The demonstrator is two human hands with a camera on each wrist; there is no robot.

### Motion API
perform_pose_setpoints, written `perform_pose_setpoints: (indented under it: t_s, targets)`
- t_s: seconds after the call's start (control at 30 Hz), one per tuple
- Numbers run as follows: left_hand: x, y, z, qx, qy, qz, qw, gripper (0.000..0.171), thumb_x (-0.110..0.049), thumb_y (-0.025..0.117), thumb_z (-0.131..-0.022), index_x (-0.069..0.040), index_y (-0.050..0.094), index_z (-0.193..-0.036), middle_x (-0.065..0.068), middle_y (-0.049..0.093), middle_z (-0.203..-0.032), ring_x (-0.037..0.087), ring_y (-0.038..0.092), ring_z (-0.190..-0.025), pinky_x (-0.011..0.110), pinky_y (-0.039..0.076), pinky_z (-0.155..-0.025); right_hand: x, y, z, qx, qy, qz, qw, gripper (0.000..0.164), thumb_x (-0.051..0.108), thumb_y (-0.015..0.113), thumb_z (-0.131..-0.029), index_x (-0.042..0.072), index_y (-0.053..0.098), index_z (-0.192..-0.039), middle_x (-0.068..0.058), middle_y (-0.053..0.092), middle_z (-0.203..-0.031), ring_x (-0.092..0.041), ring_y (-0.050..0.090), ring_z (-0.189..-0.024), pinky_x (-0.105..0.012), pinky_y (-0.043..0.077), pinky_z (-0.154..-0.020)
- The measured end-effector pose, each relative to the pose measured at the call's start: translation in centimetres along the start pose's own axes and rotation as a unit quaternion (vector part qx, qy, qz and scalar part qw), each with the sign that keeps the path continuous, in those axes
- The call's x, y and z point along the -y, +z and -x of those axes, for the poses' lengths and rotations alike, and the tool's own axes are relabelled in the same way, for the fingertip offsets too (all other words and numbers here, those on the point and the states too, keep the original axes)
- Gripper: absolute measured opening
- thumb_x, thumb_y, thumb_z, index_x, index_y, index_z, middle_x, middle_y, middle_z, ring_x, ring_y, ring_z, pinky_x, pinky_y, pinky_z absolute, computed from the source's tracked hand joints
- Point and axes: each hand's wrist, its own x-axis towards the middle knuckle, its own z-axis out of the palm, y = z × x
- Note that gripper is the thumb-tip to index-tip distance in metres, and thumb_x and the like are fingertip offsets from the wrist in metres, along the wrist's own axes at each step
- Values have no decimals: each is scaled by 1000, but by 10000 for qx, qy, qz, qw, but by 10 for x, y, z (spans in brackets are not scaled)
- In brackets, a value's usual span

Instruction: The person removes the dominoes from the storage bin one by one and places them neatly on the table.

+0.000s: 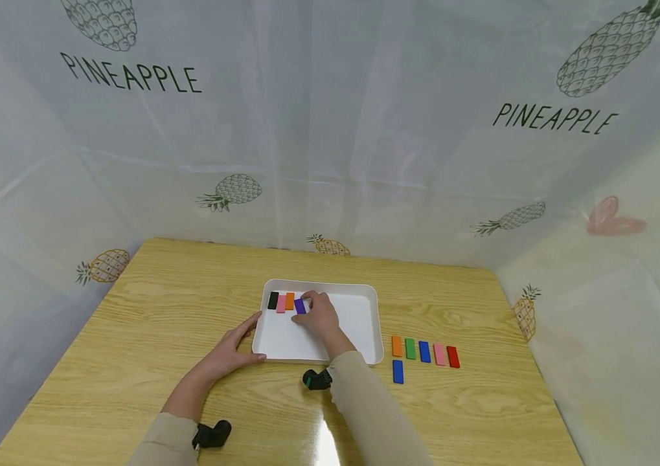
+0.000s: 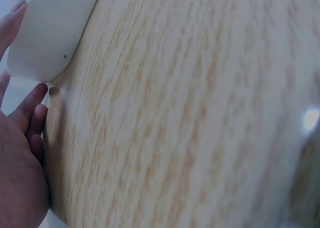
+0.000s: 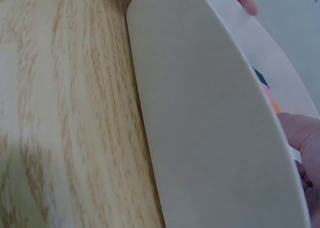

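Note:
A white tray (image 1: 355,323) lies on the table, its near wall (image 3: 200,118) filling the right wrist view. Inside, along its back left, a black block (image 1: 273,300), a pink block (image 1: 281,304) and an orange block (image 1: 290,301) stand in a row. My right hand (image 1: 322,318) pinches a flat purple block (image 1: 300,307) between thumb and fingers, just right of the orange one. With fingers spread, my left hand (image 1: 226,355) rests at the tray's near left corner, thumb along the front wall and fingertips at the left rim.
Right of the tray, several flat blocks lie on the wooden table (image 1: 481,401): orange (image 1: 396,346), green (image 1: 410,349), blue (image 1: 425,351), pink (image 1: 440,355) and red (image 1: 453,357) in a row, with another blue block (image 1: 398,372) below. A pineapple-print curtain (image 1: 330,129) hangs behind.

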Motion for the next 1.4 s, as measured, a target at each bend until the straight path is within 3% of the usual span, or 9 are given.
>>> perform_pose_setpoints:
  t_s: [0.3, 0.5, 0.73, 0.93, 1.13, 1.4]
  targets:
    - [-1, 1, 0, 2, -73, 10, 10000, 97, -30, 83, -78, -21, 26, -156, 15, 34, -153, 39, 30, -136, 65, 18, -109, -6, -6, 1, 291, -220, -392, 9986, 46, 19, 86, -75, 15, 65, -115, -2, 49, -98, -20, 48, -87, -34, 45, -80]
    - [1, 2, 0, -15, -31, 106, 9999, 97, -29, 84, -77, -21, 27, -156, 14, 35, -153, 39, 30, -136, 65, 17, -109, -11, -12, 1, 560, -384, -853, 9940, 42, 7, 84, -75, 9, 68, -113, -4, 50, -97, -20, 45, -87, -33, 43, -75]
    - [-1, 2, 1, -20, 8, 123, 9999, 97, -29, 84, -78, -20, 26, -156, 16, 36, -152, 39, 31, -136, 65, 17, -109, -13, -14, 3, 543, -469, -860, 9937, 43, 10, 86, -74, 7, 68, -112, -3, 50, -96, -19, 45, -85, -31, 41, -72]
    - [-1, 2, 1, -10, -72, 25, 10000, 98, -31, 83, -77, -22, 26, -156, 16, 35, -152, 40, 27, -137, 66, 15, -108, -16, -13, 7, 481, -431, -1263, 9899, 44, 12, 88, -72, 7, 66, -110, -2, 54, -94, -18, 47, -82, -30, 42, -72]
    - [-1, 1, 0, 57, -22, 65, 10000, 97, -31, 83, -78, -20, 26, -156, 15, 32, -154, 40, 28, -139, 64, 15, -110, -12, -16, 18, 534, -533, -1629, 9837, 45, 14, 87, -74, 7, 65, -112, 0, 59, -96, -16, 51, -84, -27, 45, -75]
    - [0, 1, 0, 49, -12, 25, 10000, 98, -32, 83, -78, -21, 26, -156, 17, 32, -155, 41, 27, -140, 64, 16, -110, -4, -35, 44, 449, -710, -2120, 9737, 48, 15, 85, -75, 8, 64, -118, 0, 63, -101, -17, 55, -90, -32, 48, -78]
